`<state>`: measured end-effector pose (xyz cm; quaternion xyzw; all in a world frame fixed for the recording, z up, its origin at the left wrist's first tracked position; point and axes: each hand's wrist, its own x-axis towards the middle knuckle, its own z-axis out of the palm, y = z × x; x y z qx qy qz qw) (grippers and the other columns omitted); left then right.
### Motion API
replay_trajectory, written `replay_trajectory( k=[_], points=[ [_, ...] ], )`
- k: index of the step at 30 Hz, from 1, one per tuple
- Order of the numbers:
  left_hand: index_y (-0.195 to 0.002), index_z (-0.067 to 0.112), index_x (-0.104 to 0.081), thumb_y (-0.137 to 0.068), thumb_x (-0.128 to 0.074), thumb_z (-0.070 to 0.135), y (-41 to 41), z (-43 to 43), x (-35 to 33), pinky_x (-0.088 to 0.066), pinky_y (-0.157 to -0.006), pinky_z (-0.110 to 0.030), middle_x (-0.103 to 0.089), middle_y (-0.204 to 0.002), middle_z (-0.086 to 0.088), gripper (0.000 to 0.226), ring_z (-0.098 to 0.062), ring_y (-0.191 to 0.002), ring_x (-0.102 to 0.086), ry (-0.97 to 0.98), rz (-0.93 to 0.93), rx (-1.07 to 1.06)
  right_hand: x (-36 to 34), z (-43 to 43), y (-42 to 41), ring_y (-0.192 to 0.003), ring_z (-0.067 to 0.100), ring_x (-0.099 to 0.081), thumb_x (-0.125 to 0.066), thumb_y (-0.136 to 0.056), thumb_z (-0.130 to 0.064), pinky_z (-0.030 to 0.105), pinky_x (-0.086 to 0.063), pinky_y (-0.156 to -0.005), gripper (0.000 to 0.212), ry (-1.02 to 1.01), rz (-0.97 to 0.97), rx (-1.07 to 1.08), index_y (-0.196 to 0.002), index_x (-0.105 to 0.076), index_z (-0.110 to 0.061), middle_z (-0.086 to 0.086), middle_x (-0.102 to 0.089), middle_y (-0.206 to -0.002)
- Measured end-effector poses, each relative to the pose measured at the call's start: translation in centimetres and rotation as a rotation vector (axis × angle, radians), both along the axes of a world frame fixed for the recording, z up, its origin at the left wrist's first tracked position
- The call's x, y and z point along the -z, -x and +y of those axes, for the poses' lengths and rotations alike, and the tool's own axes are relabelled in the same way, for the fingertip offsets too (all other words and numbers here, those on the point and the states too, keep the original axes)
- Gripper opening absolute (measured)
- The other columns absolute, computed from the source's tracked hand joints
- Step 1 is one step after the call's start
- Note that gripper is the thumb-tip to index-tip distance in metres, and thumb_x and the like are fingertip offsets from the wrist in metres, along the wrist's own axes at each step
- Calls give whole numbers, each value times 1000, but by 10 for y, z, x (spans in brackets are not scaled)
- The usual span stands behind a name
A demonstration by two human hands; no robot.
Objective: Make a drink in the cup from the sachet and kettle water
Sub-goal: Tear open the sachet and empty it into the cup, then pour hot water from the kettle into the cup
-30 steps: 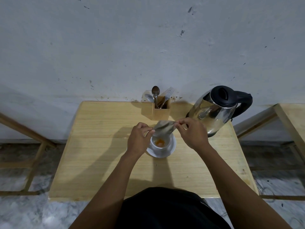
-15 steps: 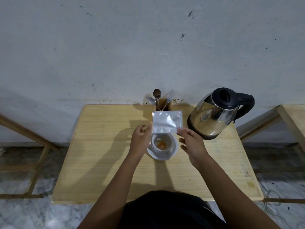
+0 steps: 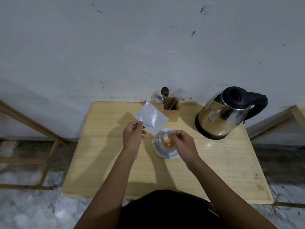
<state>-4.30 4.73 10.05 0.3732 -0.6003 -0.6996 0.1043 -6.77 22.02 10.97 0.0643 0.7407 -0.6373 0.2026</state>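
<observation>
A white cup (image 3: 162,140) stands on a white saucer (image 3: 165,154) at the middle of the wooden table (image 3: 102,162). Orange powder (image 3: 168,143) lies in the cup's bottom. My left hand (image 3: 132,138) pinches a silver sachet (image 3: 151,119) by its lower left corner, holding it up and to the left of the cup. My right hand (image 3: 182,141) hovers over the cup's right side with fingertips pinched together; whether it holds a small scrap I cannot tell. The steel kettle (image 3: 222,114) with black lid stands at the back right.
A wooden holder (image 3: 170,112) with spoons and a fork stands against the wall behind the cup. Wooden frames flank the table on both sides. The marble floor shows beyond the table's edges.
My right hand let go of the sachet and dropped over the cup. My left hand carried the sachet leftward, tilted, away from above the cup.
</observation>
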Motion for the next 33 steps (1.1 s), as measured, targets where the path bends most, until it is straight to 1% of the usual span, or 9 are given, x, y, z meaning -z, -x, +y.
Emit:
replay_trajectory(
  k=[3, 6, 9, 12, 14, 17, 23, 29, 33],
  points=[
    [-90, 8, -65, -89, -56, 17, -8, -22, 17, -47, -56, -24, -65, -74, -3, 13, -13, -58, -55, 202, -84, -17, 18, 9, 10, -97, 11, -57, -68, -88, -32, 22, -44, -76, 20, -302, 231, -73, -105, -63, -22, -7, -61, -104],
    [-92, 6, -66, -89, -55, 14, -17, -38, 42, -42, -65, -28, -65, -77, -4, 13, -19, -68, -58, 371, -184, 22, 27, 16, 20, -118, 14, -47, -69, -84, -35, 27, -38, -87, 45, -508, 295, -229, -125, -54, -28, -5, -50, -124],
    [-97, 6, -66, -90, -54, 14, -26, -44, 67, -40, -68, -28, -66, -86, -5, 17, -23, -78, -60, 476, -312, 109, 35, 17, 26, -121, 15, -43, -72, -80, -42, 31, -40, -88, 65, -551, 230, -352, -136, -44, -26, -6, -42, -128],
    [-102, 8, -64, -88, -55, 19, -28, -41, 86, -47, -74, -34, -69, -100, -12, 20, -32, -94, -63, 561, -411, 158, 44, 16, 29, -119, 13, -46, -71, -72, -61, 36, -48, -86, 80, -585, 188, -424, -138, -37, -30, -14, -39, -129],
    [-116, 10, -59, -86, -59, 25, -30, -35, 96, -48, -86, -43, -61, -116, -15, 33, -37, -108, -56, 791, -476, 217, 47, 14, 28, -124, 16, -46, -71, -68, -65, 41, -50, -90, 91, -568, 161, -441, -142, -31, -30, -9, -40, -138],
    [-131, 18, -49, -89, -55, 33, -38, -24, 109, -44, -98, -47, -47, -137, -15, 45, -36, -125, -45, 1070, -427, 390, 45, 11, 27, -134, 19, -38, -74, -70, -59, 42, -45, -98, 103, -590, 156, -478, -150, -17, -28, -2, -29, -151],
    [-126, 25, -53, -91, -33, 38, -49, -22, 131, -43, -101, -40, -44, -141, -7, 42, -27, -127, -46, 1238, -398, 753, 55, 9, 32, -128, 20, -43, -73, -70, -61, 41, -49, -92, 100, -699, 227, -507, -149, -23, -23, 2, -35, -147],
    [-123, 25, -53, -89, -37, 37, -47, -19, 124, -43, -100, -41, -46, -135, -6, 39, -28, -122, -48, 1236, -429, 755, 58, 10, 33, -116, 15, -49, -67, -65, -68, 40, -53, -85, 89, -702, 276, -520, -138, -35, -30, -4, -42, -135],
    [-130, 24, -53, -93, -44, 39, -40, -10, 106, -22, -111, -51, -45, -143, -7, 40, -27, -129, -45, 1159, -423, 618, 51, 13, 35, -124, 16, -46, -63, -70, -69, 41, -50, -89, 89, -685, 265, -528, -143, -33, -28, -6, -41, -138]
  ],
)
